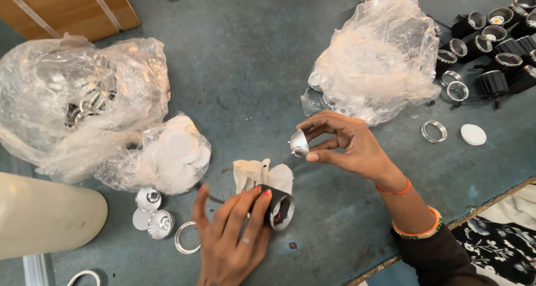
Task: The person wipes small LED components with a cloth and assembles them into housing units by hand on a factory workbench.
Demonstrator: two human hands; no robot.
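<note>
A grey-blue surface (251, 57), scuffed and stained, is seen from above in the head view. A cardboard box (67, 7) is cut off at the top left corner. 2 clear plastic bags are set on the left: a large bag of metal rings (78, 102) and, touching it, a small bag of white discs (176, 152). A third plastic bag (379, 57) is placed at the upper right, beside a cluster of black lamp housings (497, 46) running out of frame.

The left hand (231, 241) is closed around a black lamp housing (277, 208) resting by a white cloth (262, 174), near the lower middle. The right hand (349, 143) is raised just above it, its grip clamped on a small silver reflector cup (298, 143) between thumb and fingers.

Open room is left in the upper middle. The surface edge is seen at the lower right, with flowered fabric (497, 236) beyond. A cream rounded object (44, 216) at the left edge cannot be identified. 2 reflector cups (153, 213) and a loose ring (187, 238) lie beside it.
</note>
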